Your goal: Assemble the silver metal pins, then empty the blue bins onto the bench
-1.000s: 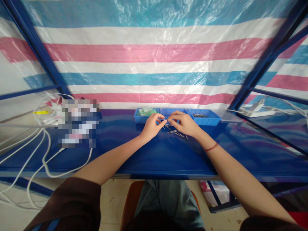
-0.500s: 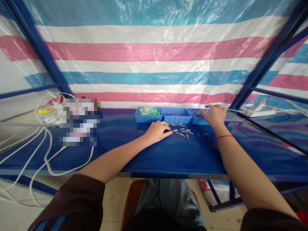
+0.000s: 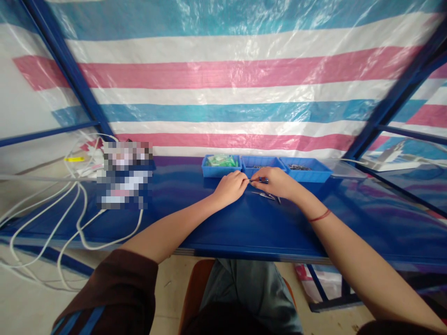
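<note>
My left hand (image 3: pixel 231 187) rests over the blue table with its fingers pinched on a slim silver metal pin (image 3: pixel 249 180), mostly hidden by the fingertips. Right beside it, my right hand (image 3: pixel 277 182) is closed in a pinch at the pin's other end; whatever small part it holds is hidden by the fingers. Beneath the right hand lie several loose metal pins (image 3: pixel 265 195). Behind the hands stand three blue bins: the left bin (image 3: pixel 221 172) holds green and clear plastic packets, the middle bin (image 3: pixel 249 162) and the right bin (image 3: pixel 309 176) hold small metal parts.
White cables (image 3: pixel 82 223) loop over the table's left side, near a blurred-out item (image 3: pixel 122 186) and a yellow piece (image 3: pixel 74 159). A white device (image 3: pixel 398 156) sits at the right. Blue frame posts and a striped plastic sheet (image 3: pixel 223 74) enclose the back.
My right hand has come from the right bin, leftward and toward me, to meet my left hand, and its fingers have closed. The view has shifted slightly left.
</note>
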A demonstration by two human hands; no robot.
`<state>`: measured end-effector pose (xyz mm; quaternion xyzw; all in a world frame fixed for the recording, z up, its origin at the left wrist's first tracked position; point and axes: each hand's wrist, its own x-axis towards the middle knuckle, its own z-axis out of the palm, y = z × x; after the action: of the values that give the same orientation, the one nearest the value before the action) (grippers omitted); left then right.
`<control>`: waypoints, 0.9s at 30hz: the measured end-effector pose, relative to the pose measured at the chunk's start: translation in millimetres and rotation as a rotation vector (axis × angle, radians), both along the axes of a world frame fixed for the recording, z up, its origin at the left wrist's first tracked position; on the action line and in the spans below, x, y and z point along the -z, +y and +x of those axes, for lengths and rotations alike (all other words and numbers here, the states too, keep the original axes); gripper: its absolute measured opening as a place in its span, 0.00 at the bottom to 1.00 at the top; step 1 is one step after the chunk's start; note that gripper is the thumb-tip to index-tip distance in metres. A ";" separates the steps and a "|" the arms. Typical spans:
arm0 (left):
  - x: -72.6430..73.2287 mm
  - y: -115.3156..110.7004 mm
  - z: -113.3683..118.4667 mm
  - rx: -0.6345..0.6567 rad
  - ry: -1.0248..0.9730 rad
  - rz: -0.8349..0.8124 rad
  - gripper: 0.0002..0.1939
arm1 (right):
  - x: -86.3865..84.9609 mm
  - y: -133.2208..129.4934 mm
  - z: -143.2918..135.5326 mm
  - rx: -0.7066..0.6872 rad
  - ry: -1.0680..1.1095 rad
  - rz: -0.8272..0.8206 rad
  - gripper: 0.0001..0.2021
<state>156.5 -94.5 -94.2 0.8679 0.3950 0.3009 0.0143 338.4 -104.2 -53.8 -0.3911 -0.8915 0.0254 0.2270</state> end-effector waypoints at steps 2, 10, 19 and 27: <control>-2.4 0.9 -1.6 0.004 -0.057 -0.002 0.12 | 2.9 -0.7 -5.4 -0.007 -0.021 0.048 0.09; -5.8 1.7 -1.1 0.079 -0.300 -0.095 0.09 | 8.0 -2.1 -12.8 0.063 0.226 -0.023 0.08; 0.0 9.6 -0.4 0.283 -0.622 -0.410 0.09 | 12.0 6.0 -16.3 0.042 0.744 -0.253 0.13; 2.4 14.2 -1.1 0.273 -0.657 -0.472 0.08 | 8.3 0.9 -19.8 0.040 0.836 -0.328 0.12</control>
<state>155.4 -80.2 -96.6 0.7433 0.3092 0.4580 0.3771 318.6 -103.3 -62.1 -0.3954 -0.6996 0.3179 0.5032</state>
